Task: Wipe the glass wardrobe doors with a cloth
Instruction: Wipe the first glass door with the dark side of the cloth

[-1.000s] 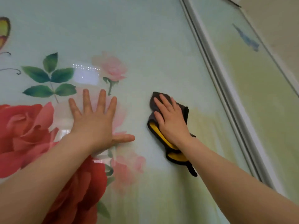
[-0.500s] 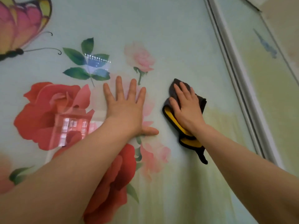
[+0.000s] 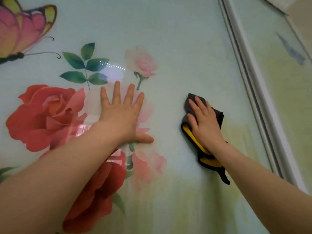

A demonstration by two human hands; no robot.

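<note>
Pale green glass door (image 3: 177, 39) filling nearly the whole view, glossy and printed with flowers. Large red rose (image 3: 45, 115) at left; second red rose (image 3: 101, 191) lower down, partly hidden behind the left forearm. Pale pink rose (image 3: 141, 62) near the top centre, with a spray of dark green leaves (image 3: 84, 65) to its left. Pink and yellow butterfly (image 3: 22, 29) in the upper left corner, cut by the edge. Soft bright reflection on the glass just above the left fingertips.

Grey-white frame (image 3: 249, 81) slanting down the right side, dividing this door from a second door (image 3: 287, 81), paler and yellowish green, with a small blurred blue mark (image 3: 292, 49) on it.

Left hand (image 3: 121, 115) flat against the glass between the big red rose and the pink one, fingers straight and spread, thumb stretched out to the right, holding nothing.

Right hand (image 3: 206, 124) laid on the cloth (image 3: 209, 162), pressing it to the glass, fingers straight and close together, pointing up and left. Cloth dark grey with a yellow inner side showing along its left edge and below the wrist; folded, with a dark tail hanging at the bottom. Cloth on the first door, right of centre, near the frame but apart from it.
</note>
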